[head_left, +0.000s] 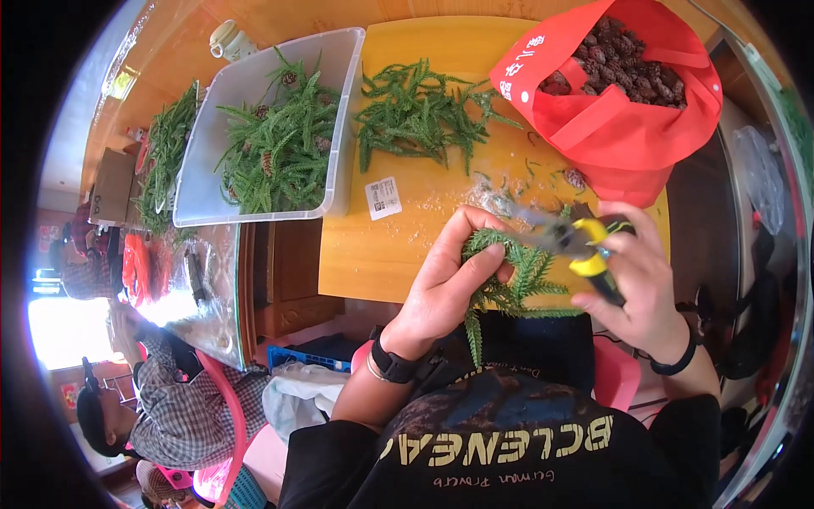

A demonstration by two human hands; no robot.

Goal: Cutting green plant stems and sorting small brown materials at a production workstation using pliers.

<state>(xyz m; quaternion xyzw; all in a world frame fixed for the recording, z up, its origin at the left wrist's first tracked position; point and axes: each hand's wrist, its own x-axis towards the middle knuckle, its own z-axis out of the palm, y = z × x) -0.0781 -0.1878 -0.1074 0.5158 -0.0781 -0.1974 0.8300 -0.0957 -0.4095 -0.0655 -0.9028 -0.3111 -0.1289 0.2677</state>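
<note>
Over the near edge of the yellow table (365, 265), my left hand (445, 284) is closed around a bunch of green artificial pine sprigs (527, 273), thumb pressed on top. My right hand (644, 293) grips a pair of pliers (589, 266) with yellow and black handles. The pliers' metal jaws point left, just above the sprigs; whether they touch them I cannot tell. Part of the bunch is hidden behind my left fingers. A loose pine cone (575, 178) lies beyond the pliers, beside the bag.
A red bag (585, 140) full of pine cones (627, 72) stands at the far right. Loose green sprigs (424, 119) lie at the back. Left of them is a clear plastic bin (341, 144) holding sprigs with cones. A white label (383, 198) and pale crumbs lie mid-table. Another person (191, 403) sits at left.
</note>
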